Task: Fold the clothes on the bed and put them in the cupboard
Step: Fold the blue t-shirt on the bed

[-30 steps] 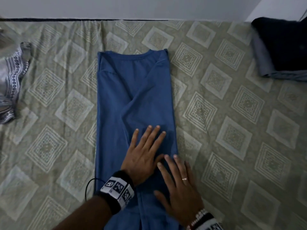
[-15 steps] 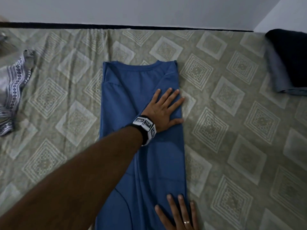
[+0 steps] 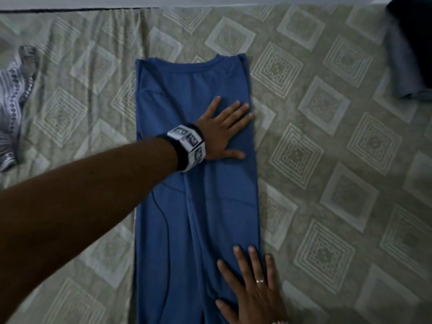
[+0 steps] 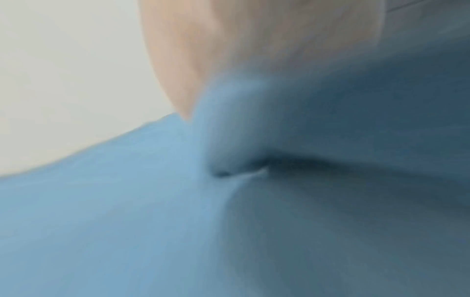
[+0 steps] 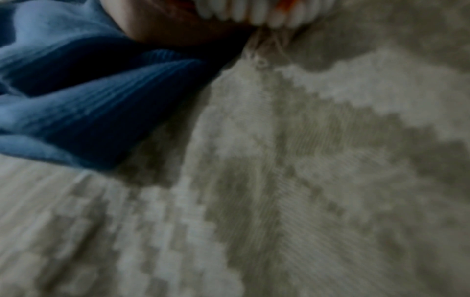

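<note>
Blue shirt (image 3: 196, 183), folded lengthwise: my left hand (image 3: 222, 132) and right hand (image 3: 250, 286) flat, fingers spread; I'd press outward evenly.

head view looks down on the bed (image 3: 327, 160); both wrist views sit close against the shirt (image 3: 198, 206), shared by all.

The shirt (image 3: 196, 206) is plain mid-blue; the bedsheet (image 3: 327, 183) is grey-green with pale nested diamond motifs; the crumpled cloth (image 3: 11, 108) at left is white with dark banded print; the folded pile (image 3: 411, 54) is navy over grey-blue
</note>
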